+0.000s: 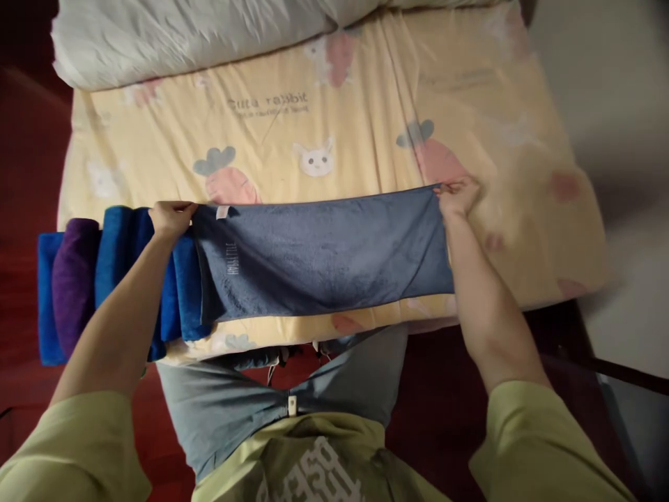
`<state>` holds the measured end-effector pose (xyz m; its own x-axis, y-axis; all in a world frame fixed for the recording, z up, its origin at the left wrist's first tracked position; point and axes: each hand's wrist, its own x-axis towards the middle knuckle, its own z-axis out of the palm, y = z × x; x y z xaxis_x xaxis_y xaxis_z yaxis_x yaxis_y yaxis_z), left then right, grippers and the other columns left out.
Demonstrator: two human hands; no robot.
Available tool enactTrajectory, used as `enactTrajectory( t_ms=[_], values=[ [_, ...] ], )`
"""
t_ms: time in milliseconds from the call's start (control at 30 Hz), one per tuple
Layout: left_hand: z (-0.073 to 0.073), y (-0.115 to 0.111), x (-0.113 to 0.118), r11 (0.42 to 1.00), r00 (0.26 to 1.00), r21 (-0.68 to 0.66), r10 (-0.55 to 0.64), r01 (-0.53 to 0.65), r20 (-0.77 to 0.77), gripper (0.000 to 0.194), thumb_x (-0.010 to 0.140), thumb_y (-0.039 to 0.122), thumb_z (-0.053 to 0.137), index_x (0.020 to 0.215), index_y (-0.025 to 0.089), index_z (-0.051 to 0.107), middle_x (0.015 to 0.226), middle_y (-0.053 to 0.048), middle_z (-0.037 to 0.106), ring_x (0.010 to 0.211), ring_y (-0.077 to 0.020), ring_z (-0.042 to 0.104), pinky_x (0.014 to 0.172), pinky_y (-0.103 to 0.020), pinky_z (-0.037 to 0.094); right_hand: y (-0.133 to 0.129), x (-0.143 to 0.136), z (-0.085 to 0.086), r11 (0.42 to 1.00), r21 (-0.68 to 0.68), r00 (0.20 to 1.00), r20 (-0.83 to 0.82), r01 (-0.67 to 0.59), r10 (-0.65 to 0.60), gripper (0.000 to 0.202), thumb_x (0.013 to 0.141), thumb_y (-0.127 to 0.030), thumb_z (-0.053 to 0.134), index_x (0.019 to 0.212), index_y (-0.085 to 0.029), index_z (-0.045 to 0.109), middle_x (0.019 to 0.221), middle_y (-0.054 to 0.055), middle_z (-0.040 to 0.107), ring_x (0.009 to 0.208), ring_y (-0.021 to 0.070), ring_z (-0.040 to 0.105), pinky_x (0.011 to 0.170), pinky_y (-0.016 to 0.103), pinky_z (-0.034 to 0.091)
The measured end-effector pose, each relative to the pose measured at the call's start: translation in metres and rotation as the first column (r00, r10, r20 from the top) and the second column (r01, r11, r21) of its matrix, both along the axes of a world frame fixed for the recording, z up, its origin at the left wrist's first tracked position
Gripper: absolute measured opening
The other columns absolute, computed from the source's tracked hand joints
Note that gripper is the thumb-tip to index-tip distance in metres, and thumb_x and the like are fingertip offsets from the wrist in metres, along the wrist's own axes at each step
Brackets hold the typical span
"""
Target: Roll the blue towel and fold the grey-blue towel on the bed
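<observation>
A grey-blue towel [324, 251] is stretched out lengthwise along the near edge of the bed. My left hand [172, 219] pinches its far left corner, close to a small white tag. My right hand [457, 196] grips the far right corner, fingers closed on the cloth. White lettering runs along the towel's left end, and its lower right part has diagonal creases. Left of it, partly behind my left forearm, lie several folded or rolled towels in blue, with a purple towel [76, 286] among them.
The bed [355, 139] has a yellow sheet printed with rabbits and carrots. A bulky white quilt [182, 38] lies along its far edge. A pale wall [617, 104] stands on the right. Dark red floor [26, 293] shows at the left and below.
</observation>
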<state>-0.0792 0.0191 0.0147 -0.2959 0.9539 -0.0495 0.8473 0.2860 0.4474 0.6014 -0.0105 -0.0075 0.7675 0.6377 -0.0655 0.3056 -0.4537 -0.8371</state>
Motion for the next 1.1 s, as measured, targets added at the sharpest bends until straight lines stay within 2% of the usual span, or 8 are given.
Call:
enactTrajectory(
  t_ms=[133, 233, 333, 467, 600, 900, 1000, 1100],
  values=[
    [-0.007, 0.002, 0.017, 0.988, 0.988, 0.009, 0.157, -0.157, 0.009, 0.041, 0.088, 0.038, 0.077, 0.108, 0.003, 0.073, 0.092, -0.006, 0.075, 0.093, -0.0192, 0.059, 0.108, -0.046, 0.047, 0.019, -0.004, -0.025, 0.990, -0.070, 0.988, 0.105, 0.121, -0.114, 0.020, 0.092, 0.001, 0.048, 0.091, -0.015, 0.060, 0.085, 0.006, 0.067, 0.080, 0.0113, 0.068, 0.083, 0.029, 0.056],
    [-0.005, -0.011, 0.036, 0.997, 0.998, 0.075, 0.003, 0.001, -0.058, 0.033, 0.094, 0.030, 0.067, 0.115, 0.004, 0.070, 0.120, -0.013, 0.071, 0.117, -0.0258, 0.052, 0.114, -0.056, 0.036, 0.016, -0.017, -0.029, 0.996, -0.081, 0.979, 0.205, 0.040, -0.023, 0.018, 0.091, -0.004, 0.053, 0.104, -0.010, 0.063, 0.105, 0.015, 0.070, 0.100, 0.0196, 0.070, 0.098, 0.041, 0.055],
    [0.000, -0.034, 0.063, 0.953, 0.970, 0.214, -0.181, 0.214, -0.164, 0.041, 0.093, 0.020, 0.062, 0.132, 0.007, 0.062, 0.149, -0.015, 0.053, 0.138, -0.0302, 0.039, 0.120, -0.060, 0.025, -0.002, -0.050, -0.022, 0.971, -0.087, 0.898, 0.370, -0.222, 0.238, 0.033, 0.094, -0.020, 0.059, 0.125, -0.010, 0.061, 0.137, 0.023, 0.059, 0.132, 0.0297, 0.057, 0.114, 0.054, 0.044],
    [-0.004, -0.071, 0.111, 0.907, 0.914, 0.143, -0.372, 0.395, -0.164, 0.055, 0.099, 0.035, 0.054, 0.150, 0.014, 0.051, 0.166, -0.014, 0.033, 0.155, -0.0359, 0.020, 0.126, -0.062, 0.013, -0.039, -0.122, -0.013, 0.786, -0.256, 0.629, 0.484, -0.563, 0.608, 0.047, 0.103, -0.038, 0.046, 0.142, -0.015, 0.057, 0.161, 0.019, 0.039, 0.154, 0.0342, 0.029, 0.125, 0.063, 0.025],
    [-0.022, -0.089, 0.138, 0.931, 0.927, 0.014, -0.361, 0.364, -0.099, 0.070, 0.100, 0.052, 0.044, 0.159, 0.016, 0.040, 0.172, -0.014, 0.016, 0.159, -0.0416, 0.001, 0.124, -0.070, -0.002, -0.066, -0.169, -0.019, 0.649, -0.403, 0.501, 0.418, -0.645, 0.758, 0.059, 0.106, -0.048, 0.037, 0.154, -0.017, 0.048, 0.168, 0.016, 0.029, 0.158, 0.0392, 0.016, 0.123, 0.073, 0.014],
    [-0.028, -0.068, 0.125, 0.968, 0.968, 0.045, -0.245, 0.248, -0.057, 0.070, 0.101, 0.057, 0.040, 0.161, 0.019, 0.040, 0.173, -0.013, 0.015, 0.160, -0.0393, 0.001, 0.125, -0.069, -0.001, -0.042, -0.111, -0.021, 0.771, -0.311, 0.664, 0.392, -0.555, 0.636, 0.060, 0.105, -0.048, 0.036, 0.157, -0.018, 0.041, 0.167, 0.016, 0.032, 0.158, 0.0313, 0.020, 0.126, 0.066, 0.014],
    [-0.020, -0.096, 0.132, 0.961, 0.965, 0.081, -0.263, 0.264, -0.020, 0.070, 0.101, 0.054, 0.041, 0.161, 0.018, 0.038, 0.173, -0.015, 0.013, 0.161, -0.0383, 0.000, 0.127, -0.067, 0.002, -0.060, -0.090, -0.013, 0.818, -0.181, 0.707, 0.424, -0.546, 0.566, 0.054, 0.105, -0.045, 0.035, 0.151, -0.019, 0.048, 0.160, 0.016, 0.043, 0.153, 0.0267, 0.034, 0.126, 0.056, 0.027],
    [-0.009, -0.157, 0.138, 0.923, 0.929, 0.109, -0.369, 0.369, -0.025, 0.067, 0.101, 0.051, 0.044, 0.161, 0.022, 0.037, 0.173, -0.012, 0.012, 0.161, -0.0369, 0.001, 0.128, -0.065, 0.006, -0.122, -0.065, -0.009, 0.917, -0.019, 0.812, 0.458, -0.397, 0.361, 0.049, 0.104, -0.041, 0.035, 0.142, -0.018, 0.054, 0.145, 0.017, 0.056, 0.140, 0.0260, 0.050, 0.118, 0.052, 0.041]
  ],
)
